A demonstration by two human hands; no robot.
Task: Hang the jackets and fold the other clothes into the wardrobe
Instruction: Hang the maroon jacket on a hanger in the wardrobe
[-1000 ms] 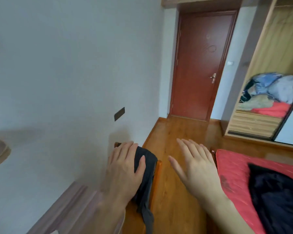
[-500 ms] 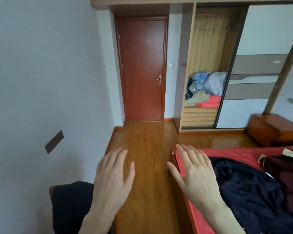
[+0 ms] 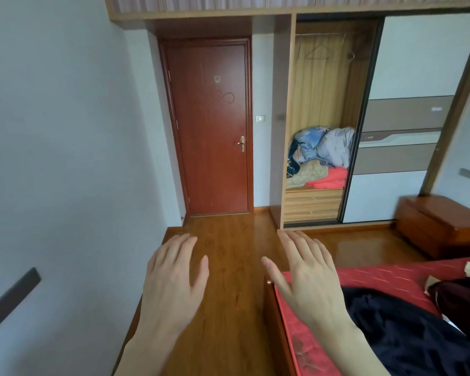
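With your left hand point(image 3: 174, 278) and right hand point(image 3: 307, 275) both spread flat and holding nothing, reach toward 4 o'clock for the black garment point(image 3: 407, 332) on the red bed point(image 3: 377, 278), gathering it by the shoulders before heading to the open wardrobe point(image 3: 320, 104) at 1 o'clock.
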